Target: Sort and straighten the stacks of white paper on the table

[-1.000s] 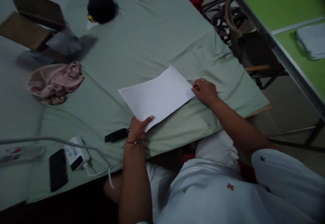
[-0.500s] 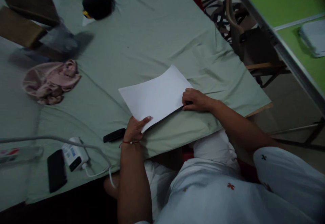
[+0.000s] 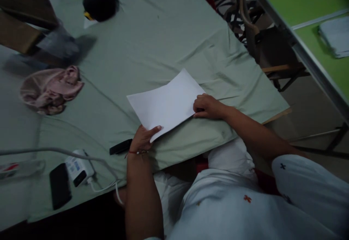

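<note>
White paper [image 3: 169,104] lies slightly bowed over the cloth-covered table, its near edge lifted toward me. I cannot tell whether it is one sheet or several. My left hand [image 3: 144,137] grips its near left corner, thumb on top and fingers hidden underneath. At the right end, my right hand [image 3: 205,105] is closed on the paper's edge with its fingers curled. A black stapler-like object [image 3: 120,147] lies on the cloth just left of my left wrist.
A black phone [image 3: 60,186] and a white power bank [image 3: 79,167] with a cable lie at the lower left. Beyond are a pinkish cloth [image 3: 54,89], a black cap [image 3: 100,1] and wooden pieces [image 3: 24,25]. A green table [image 3: 305,0] stands at right.
Both hands keep their hold on the paper, which bows a little more along its far edge. The view has shifted slightly.
</note>
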A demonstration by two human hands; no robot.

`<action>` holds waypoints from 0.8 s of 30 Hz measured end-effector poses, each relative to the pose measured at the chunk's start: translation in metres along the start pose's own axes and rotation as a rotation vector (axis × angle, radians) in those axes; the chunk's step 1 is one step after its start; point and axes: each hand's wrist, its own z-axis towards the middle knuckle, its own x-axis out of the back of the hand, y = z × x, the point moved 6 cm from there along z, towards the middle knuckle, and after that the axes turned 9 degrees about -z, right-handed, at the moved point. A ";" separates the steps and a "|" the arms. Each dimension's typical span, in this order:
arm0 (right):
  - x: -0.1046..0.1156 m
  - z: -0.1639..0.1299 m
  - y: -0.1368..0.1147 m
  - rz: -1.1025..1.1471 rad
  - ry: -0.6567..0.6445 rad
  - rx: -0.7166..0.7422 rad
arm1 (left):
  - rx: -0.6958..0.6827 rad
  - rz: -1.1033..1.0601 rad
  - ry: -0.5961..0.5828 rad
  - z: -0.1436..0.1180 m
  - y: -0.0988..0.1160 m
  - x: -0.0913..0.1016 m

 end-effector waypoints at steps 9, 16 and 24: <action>-0.003 0.001 0.002 -0.025 0.009 -0.010 | 0.029 0.008 -0.005 -0.002 0.003 -0.004; -0.003 0.003 0.000 -0.066 -0.026 -0.049 | -0.065 -0.023 0.025 -0.004 0.006 -0.006; 0.016 -0.008 0.033 -0.166 0.201 -0.413 | -0.136 0.020 0.108 -0.018 0.004 -0.003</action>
